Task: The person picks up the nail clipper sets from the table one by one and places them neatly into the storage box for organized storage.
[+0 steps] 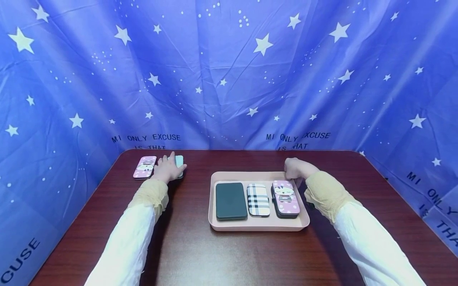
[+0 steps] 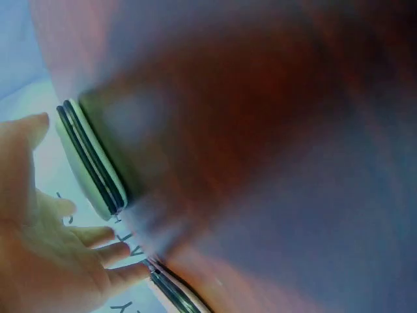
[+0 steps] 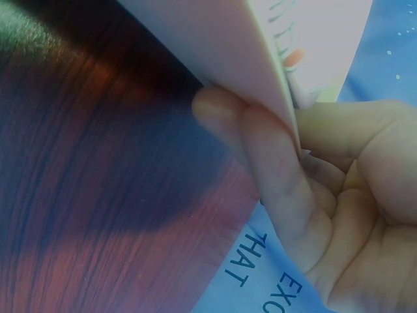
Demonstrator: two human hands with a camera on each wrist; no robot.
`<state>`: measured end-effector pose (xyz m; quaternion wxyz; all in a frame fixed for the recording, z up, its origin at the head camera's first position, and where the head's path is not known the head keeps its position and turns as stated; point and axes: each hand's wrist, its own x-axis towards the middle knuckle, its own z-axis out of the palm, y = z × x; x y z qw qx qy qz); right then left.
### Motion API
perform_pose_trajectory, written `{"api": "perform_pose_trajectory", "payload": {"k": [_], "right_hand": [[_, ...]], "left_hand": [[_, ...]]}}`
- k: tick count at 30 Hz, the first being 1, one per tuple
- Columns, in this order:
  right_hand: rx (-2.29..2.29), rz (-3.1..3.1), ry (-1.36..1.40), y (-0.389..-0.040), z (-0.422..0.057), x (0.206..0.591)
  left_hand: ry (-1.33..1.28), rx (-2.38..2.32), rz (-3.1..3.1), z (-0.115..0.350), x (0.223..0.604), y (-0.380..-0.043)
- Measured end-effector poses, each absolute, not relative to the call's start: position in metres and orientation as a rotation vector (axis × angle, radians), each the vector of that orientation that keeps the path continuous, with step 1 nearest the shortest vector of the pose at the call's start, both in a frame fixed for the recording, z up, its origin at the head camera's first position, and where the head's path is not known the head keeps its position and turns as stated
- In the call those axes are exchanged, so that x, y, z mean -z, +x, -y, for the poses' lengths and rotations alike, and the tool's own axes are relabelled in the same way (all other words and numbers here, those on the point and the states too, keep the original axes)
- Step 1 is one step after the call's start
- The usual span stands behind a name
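My left hand reaches over a mint-green zip case at the far left of the table, its fingers spread. In the left wrist view the thumb and fingers stand apart on either side of that case, without a grip on it. Just left of the hand lies a pink cat-print case. My right hand pinches the far right rim of a pale pink tray; in the right wrist view, thumb and fingers lie on both sides of the tray wall.
Inside the tray lie a dark green case, a plaid case and another pink cat-print case, side by side. The brown table ends at a blue star-printed curtain behind and at both sides.
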<state>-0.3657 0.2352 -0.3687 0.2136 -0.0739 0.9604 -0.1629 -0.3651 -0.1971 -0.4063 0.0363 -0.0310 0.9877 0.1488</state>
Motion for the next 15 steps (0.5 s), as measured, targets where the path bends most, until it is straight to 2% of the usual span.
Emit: {"api": "perform_pose_trajectory", "payload": {"k": [9, 15], "right_hand": [[0.347, -2.701, -0.238, -0.365, -0.233, 0.368], [0.297, -2.717, -0.243, -0.364, -0.232, 0.368]], "left_hand": [[-0.203, -0.356, -2.994, 0.197, 0.394, -0.366], [-0.336, -0.45, -2.959, 0.192, 0.386, -0.364]]}}
